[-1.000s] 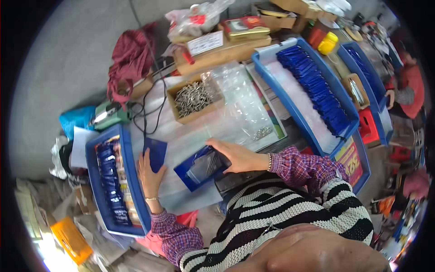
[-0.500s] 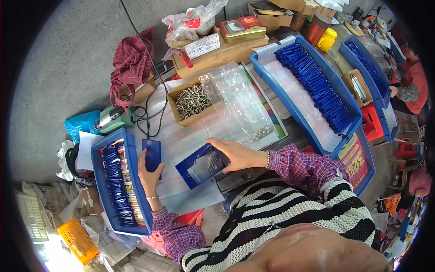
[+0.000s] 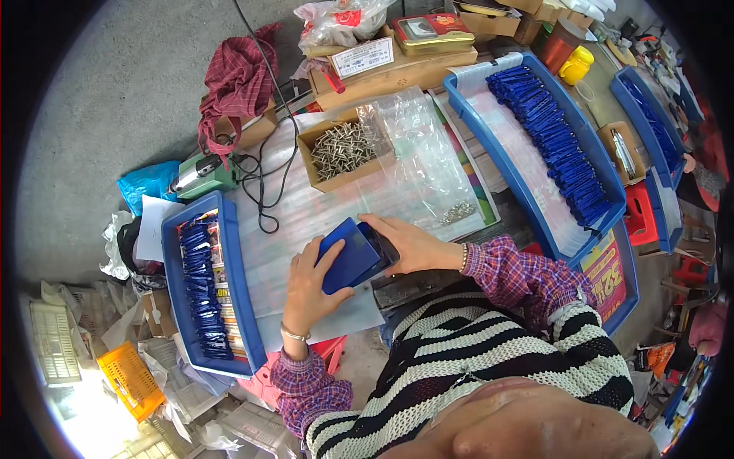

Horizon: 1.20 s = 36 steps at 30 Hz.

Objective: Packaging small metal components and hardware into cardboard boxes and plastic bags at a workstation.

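Over the near edge of the covered table, my left hand (image 3: 309, 289) grips a flat blue lid (image 3: 350, 256) by its side. The lid lies tilted across the top of a blue box (image 3: 381, 269), whose far right end my right hand (image 3: 405, 243) holds with the thumb on top. What lies inside the box is hidden by the lid. Farther back on the table stands an open cardboard box (image 3: 325, 182) full of small metal pieces, with a clear plastic sheet (image 3: 417, 153) beside it.
A blue tray (image 3: 252, 325) of blue-handled items stands at the left, and a larger such tray (image 3: 489, 153) at the right. A green power tool (image 3: 218, 177) with a black cable lies at the back left. Another person (image 3: 699, 172) is at the far right.
My left hand has picked up the blue lid from the table's left side and brought it right, over the box. My right hand keeps its hold on the box.
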### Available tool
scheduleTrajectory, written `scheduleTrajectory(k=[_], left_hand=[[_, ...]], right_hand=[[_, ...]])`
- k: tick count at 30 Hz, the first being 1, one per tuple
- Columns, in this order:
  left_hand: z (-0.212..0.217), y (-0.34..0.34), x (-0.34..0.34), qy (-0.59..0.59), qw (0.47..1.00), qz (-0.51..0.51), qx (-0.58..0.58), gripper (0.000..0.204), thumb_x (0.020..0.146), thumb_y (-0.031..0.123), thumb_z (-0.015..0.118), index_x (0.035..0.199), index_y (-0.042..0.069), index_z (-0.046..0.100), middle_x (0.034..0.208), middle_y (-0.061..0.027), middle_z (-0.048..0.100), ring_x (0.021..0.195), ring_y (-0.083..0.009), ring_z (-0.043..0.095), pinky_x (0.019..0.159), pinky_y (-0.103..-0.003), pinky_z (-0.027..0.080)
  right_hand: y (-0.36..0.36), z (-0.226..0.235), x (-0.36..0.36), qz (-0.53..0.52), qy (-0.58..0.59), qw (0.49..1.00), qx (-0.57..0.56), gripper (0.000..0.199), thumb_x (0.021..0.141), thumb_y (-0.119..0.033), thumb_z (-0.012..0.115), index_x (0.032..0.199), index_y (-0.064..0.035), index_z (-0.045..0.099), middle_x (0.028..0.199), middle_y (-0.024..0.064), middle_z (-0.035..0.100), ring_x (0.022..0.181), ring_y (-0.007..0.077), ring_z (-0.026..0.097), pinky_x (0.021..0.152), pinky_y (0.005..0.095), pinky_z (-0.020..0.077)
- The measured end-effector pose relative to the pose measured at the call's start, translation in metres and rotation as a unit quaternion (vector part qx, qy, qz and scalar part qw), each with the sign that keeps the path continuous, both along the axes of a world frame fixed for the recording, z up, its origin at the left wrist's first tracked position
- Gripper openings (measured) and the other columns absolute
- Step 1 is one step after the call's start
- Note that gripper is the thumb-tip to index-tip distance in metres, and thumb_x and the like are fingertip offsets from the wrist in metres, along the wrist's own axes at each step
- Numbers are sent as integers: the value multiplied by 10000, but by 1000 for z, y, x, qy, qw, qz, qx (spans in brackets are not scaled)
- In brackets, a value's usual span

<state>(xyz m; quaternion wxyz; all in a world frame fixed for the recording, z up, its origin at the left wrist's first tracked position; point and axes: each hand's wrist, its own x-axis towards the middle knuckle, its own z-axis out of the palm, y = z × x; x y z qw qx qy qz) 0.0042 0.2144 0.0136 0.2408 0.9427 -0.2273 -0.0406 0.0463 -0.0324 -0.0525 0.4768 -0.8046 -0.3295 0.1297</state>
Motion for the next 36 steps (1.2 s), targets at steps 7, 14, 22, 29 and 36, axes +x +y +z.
scheduleTrajectory(k=[7, 14, 22, 29, 36], left_hand=[[-5, -1, 2, -37, 999, -8, 18, 859, 593, 300, 822, 1374, 175, 487, 1340, -241, 452, 1213, -395, 467, 988, -507, 360], [-28, 7, -1, -65, 997, -23, -32, 737, 608, 380, 790, 1295, 260, 552, 1268, -136, 518, 1170, -332, 513, 949, -487, 398], [-49, 0, 15, -29, 998, 4, 55, 764, 594, 509, 769, 1300, 307, 560, 1097, -55, 588, 1048, -273, 595, 800, -458, 472], [-51, -10, 22, -44, 995, 6, 88, 761, 616, 492, 763, 1324, 328, 537, 1096, -53, 593, 1042, -277, 598, 792, -471, 479], [-51, -25, 18, -34, 993, 6, 115, 737, 628, 465, 759, 1321, 361, 533, 1106, -44, 593, 1068, -269, 582, 817, -500, 431]], right_hand=[[3, -10, 13, 18, -52, 998, 17, 1101, 581, -150, 848, 1479, -35, 221, 1432, 243, 379, 1291, 396, 414, 1071, 431, 359], [1, -34, 10, 10, 169, 981, 97, 1081, 613, -53, 828, 1492, -12, 200, 1482, 221, 332, 1336, 328, 397, 1098, 397, 351], [0, -34, 15, 51, 128, 988, 63, 1020, 660, 14, 779, 1506, -63, 215, 1482, 177, 318, 1338, 277, 341, 1088, 393, 321], [-2, -34, 20, 46, 31, 998, 41, 1024, 685, -27, 805, 1507, -39, 194, 1513, 197, 271, 1370, 276, 298, 1131, 370, 222], [-2, -43, 21, 50, 15, 997, 64, 1022, 686, 10, 797, 1508, -25, 191, 1512, 191, 264, 1344, 259, 309, 1131, 359, 207]])
